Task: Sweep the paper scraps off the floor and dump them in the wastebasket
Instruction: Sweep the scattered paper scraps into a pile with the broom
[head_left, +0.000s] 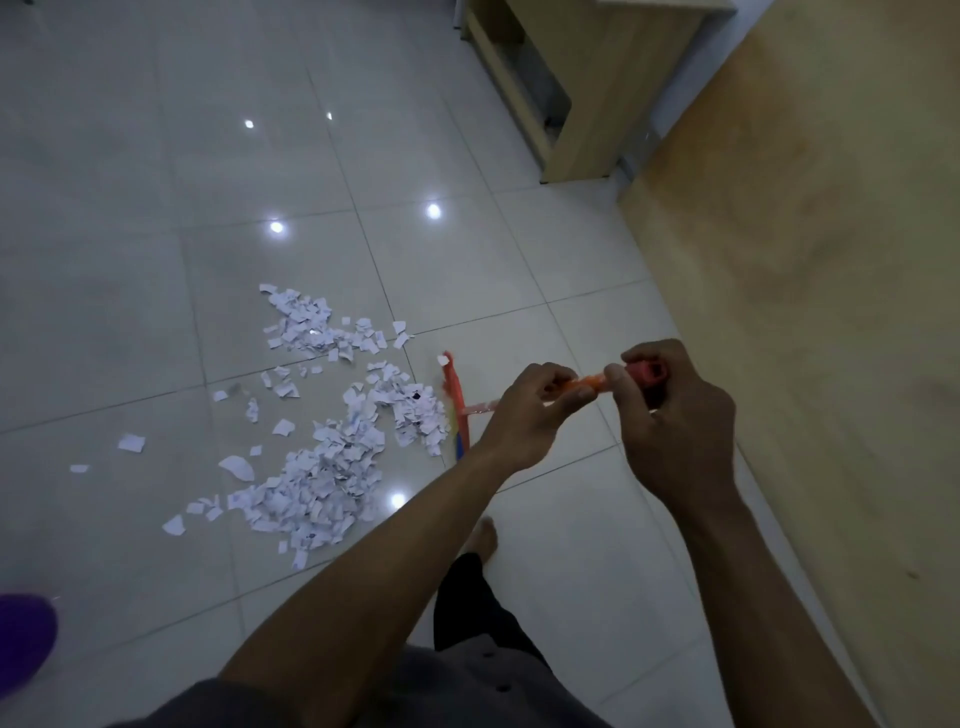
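Observation:
White paper scraps (332, 431) lie in loose heaps on the pale tiled floor, left of centre. A broom with an orange handle (589, 385) and a red, multicoloured head (457, 410) stands just right of the scraps, its head touching the floor beside them. My left hand (530, 410) grips the handle lower down. My right hand (675, 415) is closed round the red top end of the handle. No wastebasket is in view.
A wooden cabinet (592, 88) stands at the back right, and a wooden panel (810, 312) runs along the right side. A purple object (23, 639) sits at the lower left edge. My bare foot (480, 540) is on the tiles below the hands.

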